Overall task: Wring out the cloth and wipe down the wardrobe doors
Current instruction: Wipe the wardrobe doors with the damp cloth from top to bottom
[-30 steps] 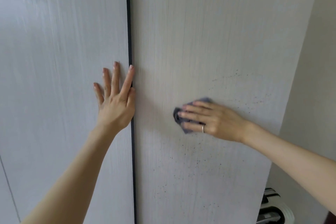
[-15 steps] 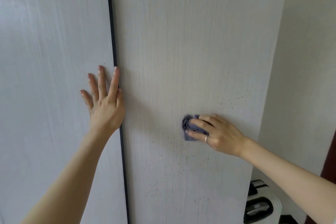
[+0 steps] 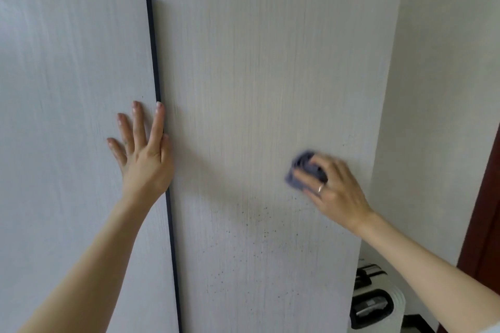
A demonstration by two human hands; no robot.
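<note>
Two pale wood-grain wardrobe doors fill the view, a left door (image 3: 67, 89) and a right door (image 3: 257, 62), split by a dark vertical gap (image 3: 155, 76). My left hand (image 3: 146, 154) presses flat on the left door beside the gap, fingers straight and spread. My right hand (image 3: 332, 186) holds a bunched blue-grey cloth (image 3: 303, 170) against the right door near its right edge, fingers curled over it; the hand is motion-blurred. Small dark specks (image 3: 257, 224) dot the right door below the cloth.
A white wall (image 3: 438, 89) stands right of the wardrobe. A white and black appliance (image 3: 376, 303) sits on the floor at the lower right. A dark red door frame (image 3: 487, 211) runs along the right edge.
My right hand has slid the cloth rightward across the right door, toward its edge. My left hand stays pressed on the left door. The camera has turned to the right.
</note>
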